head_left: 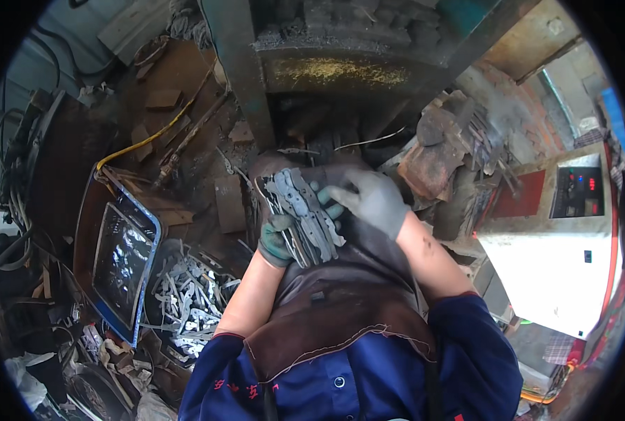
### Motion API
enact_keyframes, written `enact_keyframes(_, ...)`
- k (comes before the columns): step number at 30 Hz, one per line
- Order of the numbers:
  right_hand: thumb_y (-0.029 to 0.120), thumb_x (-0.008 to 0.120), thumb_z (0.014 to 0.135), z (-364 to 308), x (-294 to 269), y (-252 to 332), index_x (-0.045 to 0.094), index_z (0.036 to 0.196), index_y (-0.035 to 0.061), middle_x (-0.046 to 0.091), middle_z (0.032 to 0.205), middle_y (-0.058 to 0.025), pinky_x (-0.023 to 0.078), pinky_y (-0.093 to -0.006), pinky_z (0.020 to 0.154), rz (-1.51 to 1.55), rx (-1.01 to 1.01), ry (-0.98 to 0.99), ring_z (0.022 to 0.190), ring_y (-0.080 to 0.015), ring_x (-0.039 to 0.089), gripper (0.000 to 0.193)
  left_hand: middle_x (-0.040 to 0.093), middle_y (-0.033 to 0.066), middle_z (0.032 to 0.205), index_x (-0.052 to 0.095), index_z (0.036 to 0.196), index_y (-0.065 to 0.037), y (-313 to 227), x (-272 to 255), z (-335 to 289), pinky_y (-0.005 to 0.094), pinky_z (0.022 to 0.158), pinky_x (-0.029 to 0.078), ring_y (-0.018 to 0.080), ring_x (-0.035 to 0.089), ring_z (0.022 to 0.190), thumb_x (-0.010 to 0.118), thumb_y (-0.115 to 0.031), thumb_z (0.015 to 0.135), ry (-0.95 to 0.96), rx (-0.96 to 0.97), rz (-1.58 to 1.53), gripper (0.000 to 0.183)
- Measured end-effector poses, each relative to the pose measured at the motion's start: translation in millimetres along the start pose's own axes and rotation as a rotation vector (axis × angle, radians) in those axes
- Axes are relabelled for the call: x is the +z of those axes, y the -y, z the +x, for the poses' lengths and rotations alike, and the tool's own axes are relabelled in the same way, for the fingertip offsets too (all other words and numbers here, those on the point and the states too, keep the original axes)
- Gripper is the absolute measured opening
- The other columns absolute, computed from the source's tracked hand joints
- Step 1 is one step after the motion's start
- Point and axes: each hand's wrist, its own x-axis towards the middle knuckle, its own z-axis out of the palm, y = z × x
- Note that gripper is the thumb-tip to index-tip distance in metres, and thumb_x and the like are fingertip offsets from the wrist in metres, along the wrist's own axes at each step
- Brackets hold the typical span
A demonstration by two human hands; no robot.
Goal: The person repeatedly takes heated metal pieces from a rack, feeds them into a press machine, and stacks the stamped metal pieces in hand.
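Note:
My left hand, in a green and grey glove, is wrapped round a stack of flat grey metal pieces. The pieces are long, with wavy edges and small holes, and lie together over the brown apron on my lap. Green fingertips of that hand show along the stack's right side. Just to the right is my right hand in a pale grey glove, slightly blurred. Its fingers are bent and parted, with the tips close to the stack; I see nothing held in them, and cannot tell whether they touch it.
A heap of loose metal pieces lies at lower left, beside a blue-rimmed tilted container. Ahead stands a dark metal frame. To the right are a rusty block and a white control cabinet with a lit panel. A yellow hose runs at left.

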Motion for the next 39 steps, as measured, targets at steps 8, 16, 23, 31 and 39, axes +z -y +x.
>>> enact_keyframes(8,0.035,0.074,0.081,-33,35,27,0.063,0.080,0.0073,0.065,0.071,-0.0151,0.050,-0.0463,0.065,-0.093,-0.115,0.126,0.071,-0.0360,0.065,0.030,0.044,0.0123,0.151,0.042,0.146,-0.009,0,2,4,0.0516,0.119,0.027,0.0386,0.039,0.140,0.078,-0.022,0.074,-0.041,0.145,0.050,0.082)
enact_keyframes(16,0.030,0.072,0.081,-43,28,19,0.063,0.084,0.0072,0.066,0.075,-0.0168,0.051,-0.0474,0.066,-0.007,-0.012,0.066,0.073,-0.0375,0.066,0.025,0.044,0.0115,0.150,0.039,0.148,-0.010,6,6,7,0.0516,0.118,0.028,0.0386,0.038,0.140,0.078,-0.025,0.075,-0.064,0.101,0.134,0.084)
enact_keyframes(23,0.029,0.067,0.080,-34,21,26,0.065,0.091,0.0044,0.067,0.088,-0.0201,0.050,-0.0477,0.081,0.003,-0.011,0.196,0.089,-0.0376,0.065,0.027,0.052,0.0113,0.142,0.044,0.142,-0.010,10,10,7,0.0529,0.114,0.036,0.0363,0.046,0.134,0.081,-0.021,0.070,-0.071,0.139,0.190,0.082)
enact_keyframes(31,0.027,0.062,0.085,-45,24,0,0.065,0.094,0.0021,0.068,0.082,-0.0161,0.053,-0.0429,0.073,-0.082,0.066,0.106,0.077,-0.0321,0.068,0.027,0.056,0.0139,0.134,0.040,0.145,-0.007,14,18,13,0.0507,0.106,0.046,0.0351,0.056,0.122,0.080,-0.020,0.069,-0.119,0.099,0.199,0.087)
enact_keyframes(39,0.018,0.054,0.099,-89,-4,-106,0.061,0.100,0.0041,0.061,0.072,-0.0028,0.046,-0.0258,0.050,0.851,0.323,-0.577,0.055,-0.0090,0.055,0.016,0.055,0.0208,0.135,0.043,0.142,-0.007,15,15,15,0.0604,0.106,0.042,0.0374,0.051,0.128,0.080,-0.030,0.072,0.039,-0.147,0.125,0.082)
